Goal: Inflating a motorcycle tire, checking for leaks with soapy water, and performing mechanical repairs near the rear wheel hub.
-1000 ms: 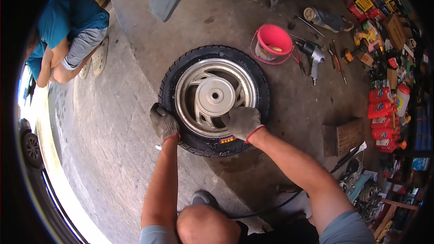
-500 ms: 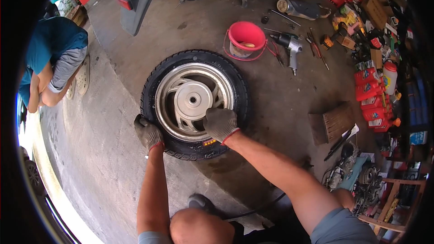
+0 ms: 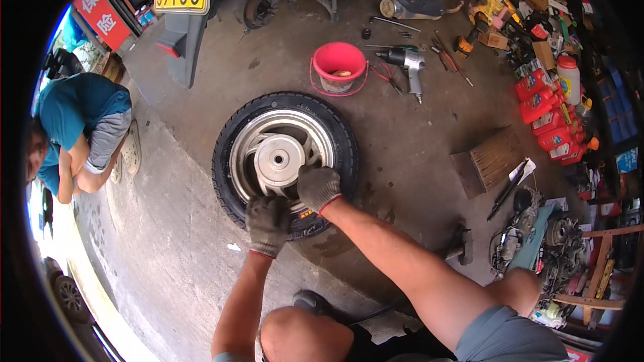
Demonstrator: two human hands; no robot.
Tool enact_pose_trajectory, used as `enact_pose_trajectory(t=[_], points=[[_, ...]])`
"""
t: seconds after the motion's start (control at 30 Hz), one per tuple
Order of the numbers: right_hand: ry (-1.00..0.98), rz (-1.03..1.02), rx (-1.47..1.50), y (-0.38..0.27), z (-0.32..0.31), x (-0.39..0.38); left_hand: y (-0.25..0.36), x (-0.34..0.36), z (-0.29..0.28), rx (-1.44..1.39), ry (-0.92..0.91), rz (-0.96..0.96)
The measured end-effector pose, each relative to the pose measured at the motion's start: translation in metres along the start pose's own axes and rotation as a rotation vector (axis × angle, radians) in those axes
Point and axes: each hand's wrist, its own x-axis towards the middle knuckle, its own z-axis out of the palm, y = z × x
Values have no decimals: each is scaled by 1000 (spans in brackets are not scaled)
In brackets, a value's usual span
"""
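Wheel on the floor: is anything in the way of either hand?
Nothing visible blocks the wheel: the left hand is over its near side, the right hand over its near-right part. The red bucket stands beyond the far side, not between.

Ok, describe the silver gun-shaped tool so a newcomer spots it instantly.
Find the big wheel, then the red bucket just beyond it. Right of the bucket lies the gun-shaped tool; its silver handle distinguishes it from the orange and black tool farther right.
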Motion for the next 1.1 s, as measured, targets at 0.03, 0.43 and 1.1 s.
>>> enact_pose_trajectory(t=[0.03,0.43,1.1], points=[[32,-33,34,1,1,1,12,-6,0,-19,-53,78],[308,105,597,68,-20,-54,40,21,-10,169,-574,111],[-304,529,1427,16,9,-95,-101,3,-102,222,-840,484]])
